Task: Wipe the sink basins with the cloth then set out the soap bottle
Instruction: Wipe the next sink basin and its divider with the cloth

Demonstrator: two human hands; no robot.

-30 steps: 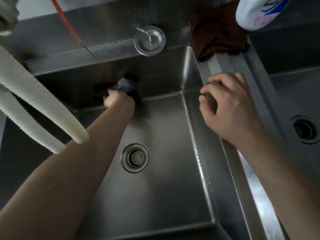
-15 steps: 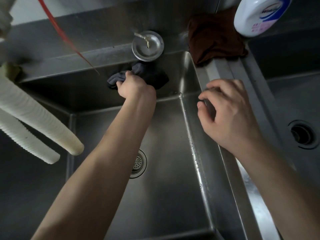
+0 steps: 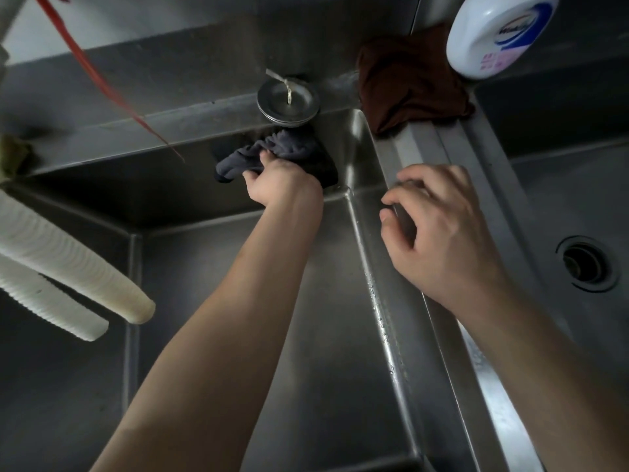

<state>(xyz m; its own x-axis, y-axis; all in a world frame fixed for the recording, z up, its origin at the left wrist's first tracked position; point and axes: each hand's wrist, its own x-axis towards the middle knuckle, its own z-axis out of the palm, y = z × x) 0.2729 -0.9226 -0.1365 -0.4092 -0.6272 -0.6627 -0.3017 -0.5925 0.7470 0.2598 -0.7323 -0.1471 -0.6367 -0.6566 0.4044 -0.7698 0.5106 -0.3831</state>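
Since the frame a second ago, the left hand [image 3: 282, 180] has carried the dark cloth [image 3: 289, 148] up from the foot of the sink's back wall [image 3: 136, 185] and to the right. Over the last half second it has barely shifted. The cloth now lies bunched against the upper back wall, just under the round metal plug [image 3: 288, 103] that sits on the ledge, near the basin's right rear corner. The left hand grips the cloth. Its thumb shows, but its fingers are buried in the folds and cannot be counted. The right hand [image 3: 439, 229] is bent over the divider rim [image 3: 418, 148], fingertips on top and thumb at the inner wall, clasping the edge. The left forearm now hides the basin's floor drain completely. A brown rag [image 3: 408, 83] lies at the head of the divider, touching a white bottle [image 3: 500, 32] cut off by the frame's top edge. Two ribbed white hoses [image 3: 68, 260] enter from the left, their upper ends out of view. The green lump [image 3: 12, 158] at the left edge is too dim to identify.
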